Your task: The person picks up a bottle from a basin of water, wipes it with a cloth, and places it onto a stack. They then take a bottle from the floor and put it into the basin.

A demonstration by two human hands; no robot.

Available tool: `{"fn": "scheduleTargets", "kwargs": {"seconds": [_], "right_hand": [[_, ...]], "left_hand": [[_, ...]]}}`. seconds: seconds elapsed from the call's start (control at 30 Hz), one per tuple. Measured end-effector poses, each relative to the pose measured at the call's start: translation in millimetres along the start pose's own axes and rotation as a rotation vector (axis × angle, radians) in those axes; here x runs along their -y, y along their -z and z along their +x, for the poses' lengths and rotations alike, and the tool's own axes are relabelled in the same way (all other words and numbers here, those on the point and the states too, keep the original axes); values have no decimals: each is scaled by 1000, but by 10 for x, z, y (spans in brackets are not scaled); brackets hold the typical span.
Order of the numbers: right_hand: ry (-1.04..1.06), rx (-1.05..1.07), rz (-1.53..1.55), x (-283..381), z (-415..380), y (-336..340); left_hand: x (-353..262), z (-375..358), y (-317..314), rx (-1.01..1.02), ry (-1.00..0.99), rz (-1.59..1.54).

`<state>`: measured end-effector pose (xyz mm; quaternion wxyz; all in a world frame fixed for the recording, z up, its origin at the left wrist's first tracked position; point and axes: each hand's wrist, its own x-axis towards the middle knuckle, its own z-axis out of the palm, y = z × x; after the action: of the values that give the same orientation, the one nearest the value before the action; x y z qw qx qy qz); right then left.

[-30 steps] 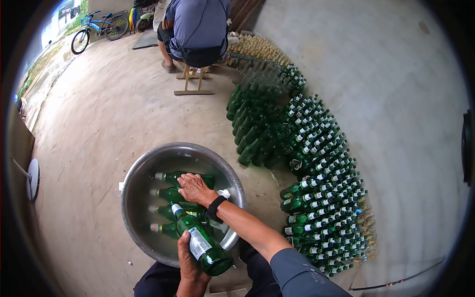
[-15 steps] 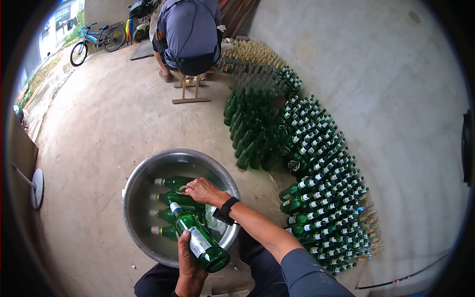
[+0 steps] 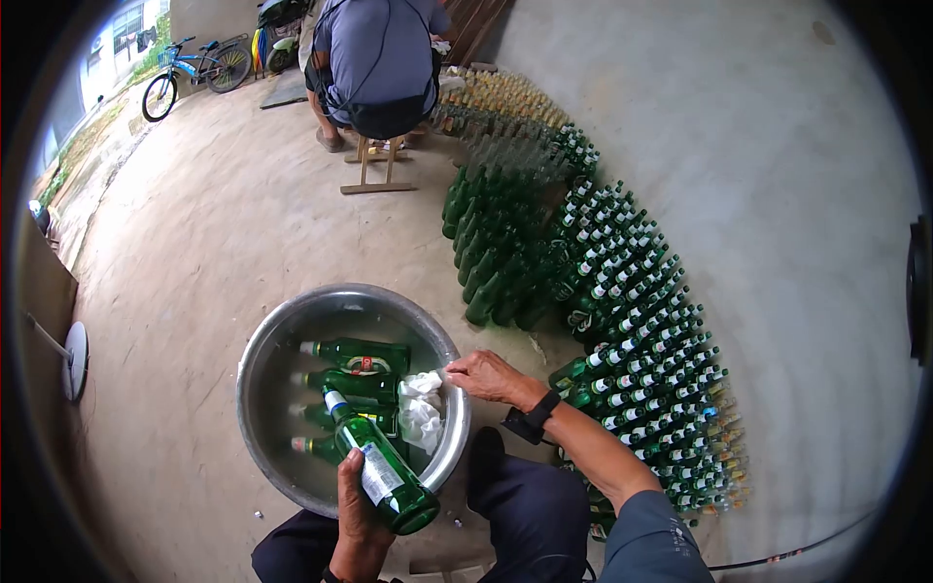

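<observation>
My left hand [image 3: 358, 500] is wrapped round the lower body of a green glass bottle [image 3: 400, 496], which is tilted with its neck toward the far left. It has a silvery-white label on its side and a white-and-blue band at its neck. Over the right rim of the metal basin [image 3: 260, 374], my right hand [image 3: 491, 377] has its fingers pinched together; what they hold, if anything, I cannot make out. Just left of those fingertips lies crumpled white material [image 3: 421, 413] in the basin. Several green bottles [image 3: 362, 356] rest on their sides in there, necks pointing left.
Rows of green bottles [image 3: 641, 379] stand on the floor to the right, along the wall. Farther off, a person [image 3: 379, 63] sits on a wooden stool [image 3: 377, 188], back turned. A bicycle [image 3: 199, 73] is at the far left, and a round-based stand [image 3: 75, 361] is nearer on the left.
My right hand has moved right, from above the bottles in the basin to its right rim, uncovering a red-labelled bottle and the white material. My left hand still grips its bottle.
</observation>
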<state>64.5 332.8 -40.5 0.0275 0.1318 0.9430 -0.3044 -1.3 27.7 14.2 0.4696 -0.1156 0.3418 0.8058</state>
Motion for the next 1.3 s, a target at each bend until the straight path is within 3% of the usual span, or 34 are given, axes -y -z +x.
{"fn": "scheduleTargets", "kwargs": {"seconds": [0.13, 0.2, 0.3, 0.37, 0.4, 0.47, 0.57, 0.73, 0.8, 0.93, 1.17, 1.2, 1.27, 1.3], "right_hand": [[-164, -110, 241, -239, -203, 224], [-336, -288, 778, -480, -275, 317], [-526, -378, 837, -924, -427, 517], [-639, -371, 400, -1620, -555, 478], [-645, -367, 399, -1792, -612, 503], [-698, -474, 254, -2075, -697, 521], [-886, -418, 309, -2350, -700, 707], [-757, -597, 50, -3078, -596, 796], [-865, -567, 66, -3431, -565, 901], [-803, -601, -197, -3544, -423, 1219], [-827, -566, -339, -3921, -201, 1522], [-828, -572, -338, -3950, -184, 1538], [-859, -508, -310, -4028, -154, 1556], [-845, -509, -330, -4067, -134, 1546]], "left_hand": [[22, -12, -42, -47, 1, -30], [2, -34, -79, -53, 2, -41], [-1, -62, -10, -97, 1, 8], [-2, -64, -6, -138, 36, -4], [-22, -63, -29, -143, 56, -9], [-42, -33, -118, -380, 118, 0], [-101, -20, -36, -368, 185, 50], [-194, 60, -92, -430, 205, 177], [-226, 117, -147, -464, 205, 224], [-245, 298, 83, -502, 178, 318], [-487, 418, -292, -362, 229, 262], [-537, 434, -167, -189, 244, 413], [-539, 509, -67, -118, 334, 107], [-533, 518, -34, -123, 330, 102]]}}
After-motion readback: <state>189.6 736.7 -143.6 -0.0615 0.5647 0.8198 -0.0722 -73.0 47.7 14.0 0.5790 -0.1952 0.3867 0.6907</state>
